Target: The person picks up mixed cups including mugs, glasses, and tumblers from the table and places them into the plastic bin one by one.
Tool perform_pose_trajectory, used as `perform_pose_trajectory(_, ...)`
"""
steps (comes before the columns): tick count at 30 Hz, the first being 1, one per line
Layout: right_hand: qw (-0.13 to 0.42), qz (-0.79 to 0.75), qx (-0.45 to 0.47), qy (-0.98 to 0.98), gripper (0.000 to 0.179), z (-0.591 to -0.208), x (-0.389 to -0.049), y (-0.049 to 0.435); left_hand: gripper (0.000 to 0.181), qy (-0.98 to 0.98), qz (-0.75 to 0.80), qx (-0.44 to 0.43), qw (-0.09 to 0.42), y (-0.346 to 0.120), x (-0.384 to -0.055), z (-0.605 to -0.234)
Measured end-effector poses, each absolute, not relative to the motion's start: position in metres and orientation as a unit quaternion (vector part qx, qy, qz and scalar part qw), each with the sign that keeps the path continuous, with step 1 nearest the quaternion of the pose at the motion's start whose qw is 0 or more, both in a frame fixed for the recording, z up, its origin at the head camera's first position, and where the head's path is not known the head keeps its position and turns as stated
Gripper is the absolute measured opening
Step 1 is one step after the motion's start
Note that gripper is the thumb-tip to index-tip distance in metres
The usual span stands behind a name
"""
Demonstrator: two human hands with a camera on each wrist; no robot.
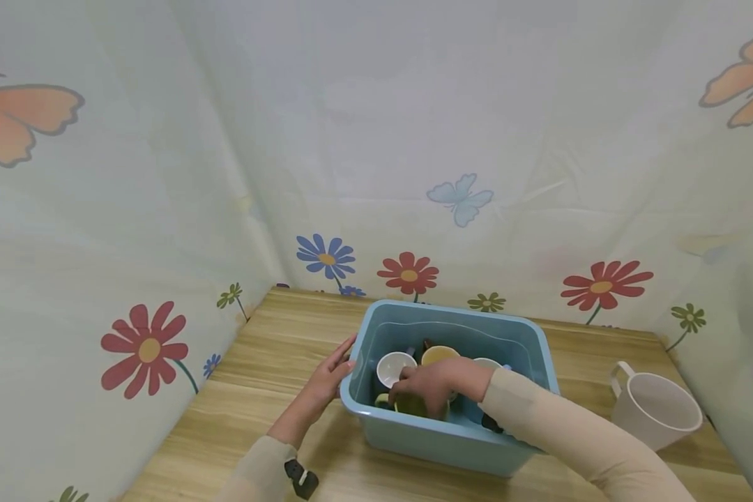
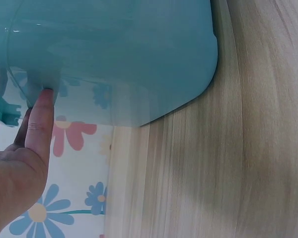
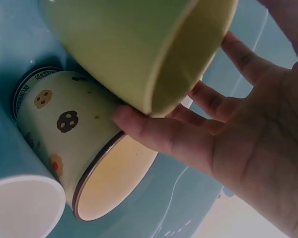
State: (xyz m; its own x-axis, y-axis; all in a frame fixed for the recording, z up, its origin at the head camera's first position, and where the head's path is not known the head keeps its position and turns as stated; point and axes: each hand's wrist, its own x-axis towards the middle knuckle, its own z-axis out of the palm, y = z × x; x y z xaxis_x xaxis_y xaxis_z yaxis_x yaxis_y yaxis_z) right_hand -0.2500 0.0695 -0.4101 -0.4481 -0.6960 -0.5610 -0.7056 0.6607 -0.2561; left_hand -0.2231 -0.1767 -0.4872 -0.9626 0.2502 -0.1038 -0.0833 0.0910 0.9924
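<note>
A blue plastic bin (image 1: pixel 439 432) stands on the wooden table, with several mugs inside. My right hand (image 1: pixel 429 387) reaches into it and grips a green mug (image 3: pixel 109 44) by the rim, and the mug is tilted in the right wrist view. Beside that mug lies a cookie-patterned mug (image 3: pixel 64 114) with a brown rim. A blue mug with a white inside (image 3: pixel 20 206) is next to it. Toward the bin's left side sits a white-lined mug (image 1: pixel 394 369). My left hand (image 1: pixel 320 387) rests against the bin's left outer side, fingers mostly straight just below the rim.
A large pale mug (image 1: pixel 655 408) stands on the wooden table (image 1: pixel 276 335) to the right of the bin, its handle facing left and back. Behind and at both sides hangs a white sheet (image 1: pixel 376 139) printed with flowers and butterflies.
</note>
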Motion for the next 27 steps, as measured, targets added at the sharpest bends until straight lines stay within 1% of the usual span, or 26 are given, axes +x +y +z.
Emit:
perform_pose_trajectory(3,0.359,-0.017,-0.406,0.840,0.067,-0.409,-0.253,0.073,0.067,0.726,0.673,0.061,0.125,-0.176,-0.223,-0.487)
perform_pose_trajectory(7,0.379,-0.036,-0.402,0.833,0.065,-0.406,-0.254,0.075,0.066,0.728,0.672,0.057,0.121,-0.176,-0.224,-0.488)
perform_pose_trajectory(14,0.386,-0.065,-0.410,0.824,0.065,-0.401,-0.257,0.080,0.066,0.726,0.674,0.059,0.122,-0.176,-0.224,-0.490)
perform_pose_trajectory(23,0.390,-0.113,-0.379,0.832,0.056,-0.398,-0.260,0.087,0.065,0.732,0.667,0.062,0.124,-0.177,-0.224,-0.489)
perform_pose_trajectory(27,0.379,-0.127,-0.367,0.840,0.053,-0.397,-0.260,0.090,0.065,0.734,0.665,0.063,0.124,-0.177,-0.223,-0.487)
